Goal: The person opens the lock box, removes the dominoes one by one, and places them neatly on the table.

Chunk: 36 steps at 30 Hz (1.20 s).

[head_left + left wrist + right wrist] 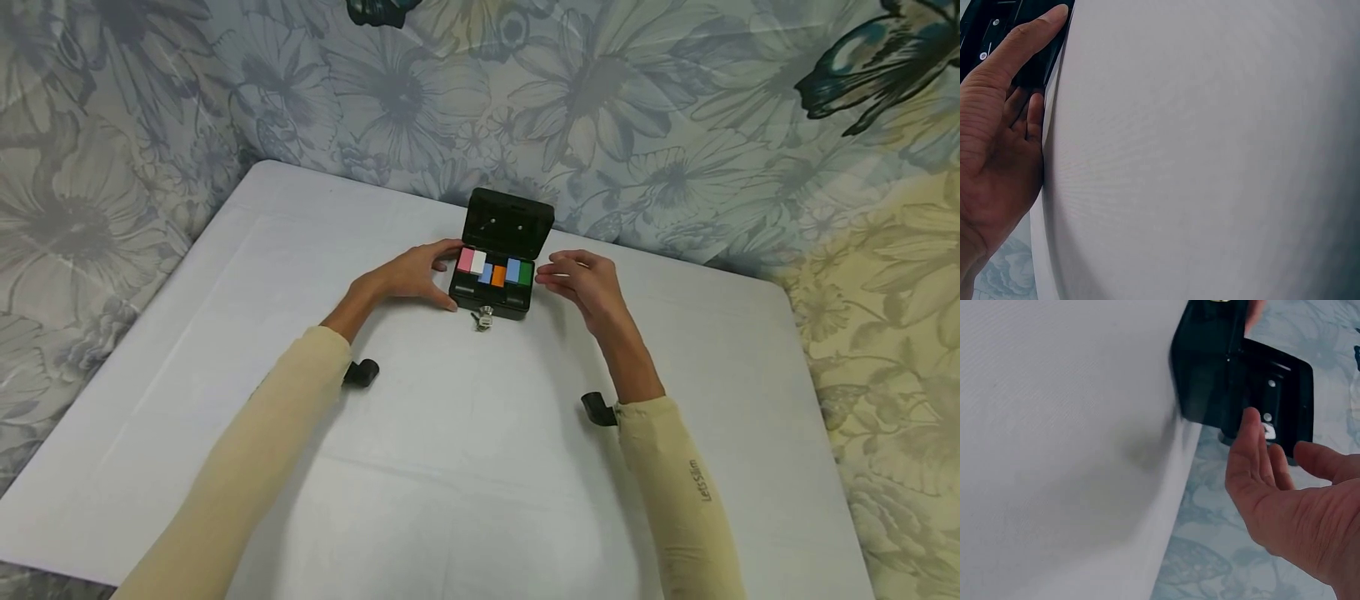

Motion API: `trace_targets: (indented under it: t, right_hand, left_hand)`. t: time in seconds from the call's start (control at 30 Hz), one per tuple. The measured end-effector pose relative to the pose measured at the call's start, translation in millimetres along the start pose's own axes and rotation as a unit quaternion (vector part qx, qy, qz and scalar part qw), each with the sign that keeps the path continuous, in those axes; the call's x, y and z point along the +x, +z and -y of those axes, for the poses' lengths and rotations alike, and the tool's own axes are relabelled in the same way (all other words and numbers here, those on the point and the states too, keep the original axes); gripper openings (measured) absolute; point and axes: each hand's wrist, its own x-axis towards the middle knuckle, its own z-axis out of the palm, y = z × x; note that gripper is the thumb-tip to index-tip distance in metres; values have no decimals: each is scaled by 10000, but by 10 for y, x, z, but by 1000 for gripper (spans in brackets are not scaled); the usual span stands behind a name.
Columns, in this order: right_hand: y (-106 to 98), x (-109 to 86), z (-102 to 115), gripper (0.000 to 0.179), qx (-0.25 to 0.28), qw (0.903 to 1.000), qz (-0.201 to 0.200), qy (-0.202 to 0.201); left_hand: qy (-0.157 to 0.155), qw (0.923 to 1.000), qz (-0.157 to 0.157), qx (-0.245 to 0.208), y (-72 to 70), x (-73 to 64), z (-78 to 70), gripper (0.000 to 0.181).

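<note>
A small black cash box point(491, 299) stands near the table's far edge with its lid point(508, 223) raised. Inside it lie several small rectangular pieces, among them a pink piece point(466, 260), a white piece point(478, 262), an orange piece point(498, 276) and a green piece point(526, 272); their kind cannot be told. Keys point(483, 317) hang at the box's front. My left hand point(411, 270) holds the box's left side, thumb at the front corner and fingers toward the back. Just off the right side, my right hand point(588, 287) holds nothing, its fingers loosely bent.
A white-covered table point(465, 467) lies under both arms. Floral fabric point(405, 100) hangs behind its far edge, close to the raised lid. Black wrist-camera mounts point(362, 372) stick out from the sleeves.
</note>
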Motion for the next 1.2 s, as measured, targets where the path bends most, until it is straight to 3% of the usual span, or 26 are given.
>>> trace_targets:
  t: [0.3, 0.77, 1.2]
  right_hand:
    - [175, 45, 69, 41, 110, 9998, 108, -120]
    - [467, 143, 137, 32, -26, 9999, 151, -36]
    - [683, 173, 153, 27, -1051, 9931, -64, -523]
  left_hand:
    - [-74, 10000, 4, 67, 2, 6, -8, 117]
    - [-57, 9999, 49, 84, -7, 36, 29, 117]
    - [-29, 10000, 58, -34, -12, 13, 17, 115]
